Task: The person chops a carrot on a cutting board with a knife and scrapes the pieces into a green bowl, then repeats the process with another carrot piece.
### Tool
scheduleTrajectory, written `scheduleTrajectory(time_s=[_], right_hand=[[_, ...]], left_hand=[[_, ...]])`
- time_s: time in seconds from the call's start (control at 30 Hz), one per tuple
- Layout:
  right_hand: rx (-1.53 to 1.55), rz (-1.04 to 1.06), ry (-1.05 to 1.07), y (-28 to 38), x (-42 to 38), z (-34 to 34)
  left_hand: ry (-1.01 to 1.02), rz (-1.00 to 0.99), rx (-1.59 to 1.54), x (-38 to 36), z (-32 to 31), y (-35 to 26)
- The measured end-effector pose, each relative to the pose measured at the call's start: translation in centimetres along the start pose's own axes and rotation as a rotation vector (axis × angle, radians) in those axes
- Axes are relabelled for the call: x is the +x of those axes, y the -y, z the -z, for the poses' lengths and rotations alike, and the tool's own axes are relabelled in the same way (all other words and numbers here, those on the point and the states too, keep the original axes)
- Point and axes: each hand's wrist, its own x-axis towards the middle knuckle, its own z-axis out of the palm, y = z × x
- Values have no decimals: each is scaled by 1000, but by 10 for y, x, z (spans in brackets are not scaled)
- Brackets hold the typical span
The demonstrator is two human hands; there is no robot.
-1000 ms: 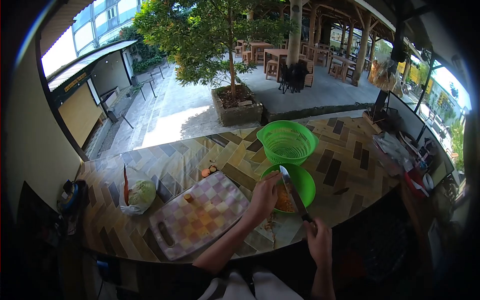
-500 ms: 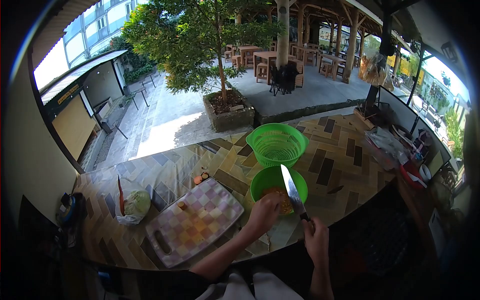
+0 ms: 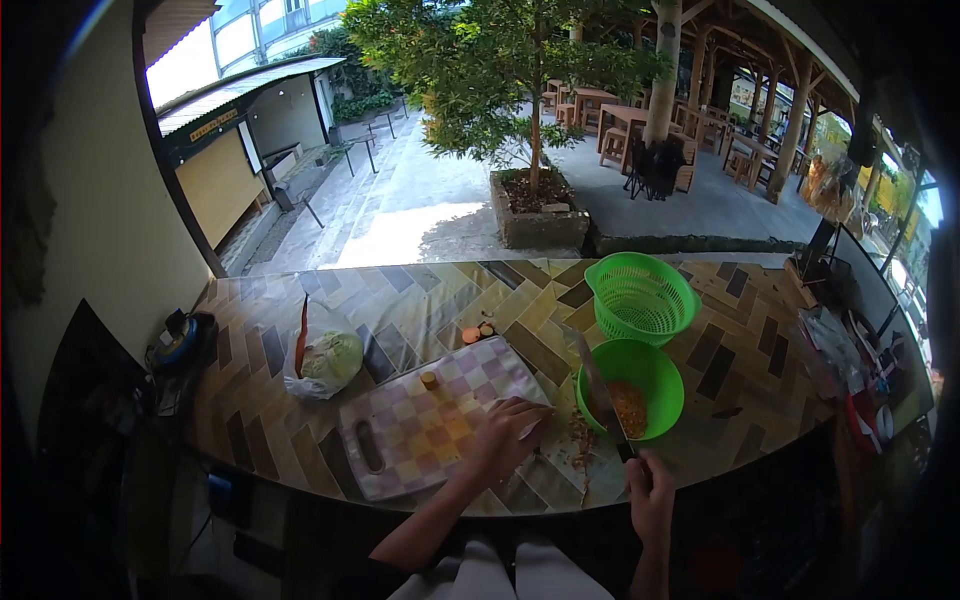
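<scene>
My right hand [image 3: 652, 490] grips the dark handle of a large knife [image 3: 600, 392], whose blade points up and away along the left side of a green bowl [image 3: 668, 375]. Orange bits [image 3: 628, 408] lie inside that bowl. Over the right edge of the checkered cutting board [image 3: 400, 400] is my left hand [image 3: 508, 435], fingers bent together around something small and pale that I cannot make out. An orange-brown stub [image 3: 429, 381] stands on the board, with wet orange stains near it.
A green colander [image 3: 645, 300] stands behind the bowl. Cabbage in a plastic bag [image 3: 328, 362] and a red chili [image 3: 302, 335] are at the left. Orange end pieces [image 3: 472, 335] lie beyond the board. Brown scraps [image 3: 580, 440] lie beside the bowl. Plastic bags [image 3: 838, 345] lie at the right.
My left hand has moved left from the bowl to the board's edge. The knife has moved to the bowl's left side, still in my right hand. The view has turned left.
</scene>
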Motion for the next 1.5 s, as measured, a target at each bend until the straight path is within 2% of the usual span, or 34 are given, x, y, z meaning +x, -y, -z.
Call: scheduleTrajectory(time_s=[0.13, 0.17, 0.23, 0.33, 0.43, 0.57, 0.67, 0.77, 0.83, 0.93, 1.03, 1.23, 1.33, 1.43, 1.5], right_hand=[[-155, 191, 251, 6, -5, -25], [-183, 150, 300, 7, -3, -30], [-272, 169, 300, 10, 0, -37], [-364, 214, 289, 14, 6, -41], [-428, 272, 319, 27, 12, -43], [-391, 347, 414, 36, 19, -47], [-344, 289, 419, 34, 23, -50], [-350, 341, 319, 30, 29, -58], [-393, 356, 361, 30, 30, -58], [-411, 363, 433, 33, 30, -54], [-382, 358, 469, 40, 30, -44], [-401, 371, 433, 32, 31, -52], [-427, 429, 507, 31, 27, -57], [-397, 408, 580, 34, 22, -57], [-346, 389, 589, 31, 20, -57]], left_hand=[[-207, 257, 58, -33, 48, 37], [-199, 316, 123, -42, 61, 48], [-180, 431, 248, -60, 82, 69], [-165, 472, 221, -83, 92, 85], [-169, 420, 250, -91, 89, 90], [-143, 464, 227, -91, 79, 88], [-77, 462, 155, -84, 80, 80], [-72, 463, 61, -81, 82, 75], [-72, 464, 66, -79, 85, 71], [-185, 415, 261, -85, 80, 81], [-138, 368, 448, -87, 76, 82], [-22, 332, 157, -91, 75, 79], [-18, 509, 1, -85, 85, 66], [-92, 548, -30, -81, 95, 59], [-199, 508, 107, -89, 92, 68]])
